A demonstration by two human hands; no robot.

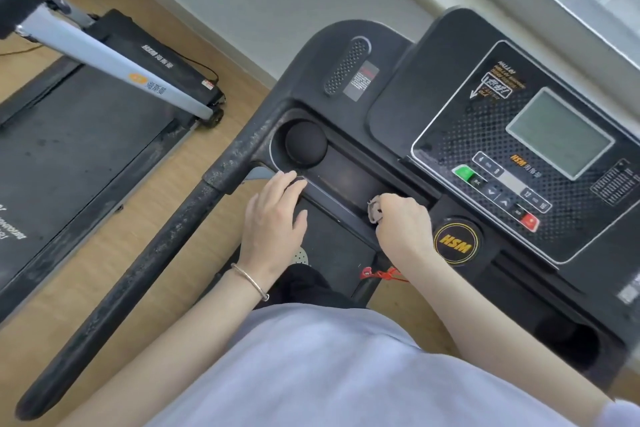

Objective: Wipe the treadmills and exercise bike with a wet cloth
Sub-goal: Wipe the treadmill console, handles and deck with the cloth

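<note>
I stand at a black treadmill console (pixel 408 104) with a grey display (pixel 557 135) and a yellow HSM badge (pixel 456 242). My right hand (pixel 403 224) is closed around a small wad of grey cloth (pixel 374 211), pressed into the shallow tray (pixel 349 180) below the display. My left hand (pixel 273 224) lies flat, fingers spread, on the tray's front rim, holding nothing. A round black cup recess (pixel 305 142) sits just beyond its fingertips. The dusty left handrail (pixel 138 263) runs down toward me.
A second treadmill (pixel 79 135) with a grey upright (pixel 114 66) stands to the left on the wooden floor. A red safety cord (pixel 381 274) hangs under the console. A white wall and a window ledge lie beyond. A second cup hole (pixel 571 343) sits at the right.
</note>
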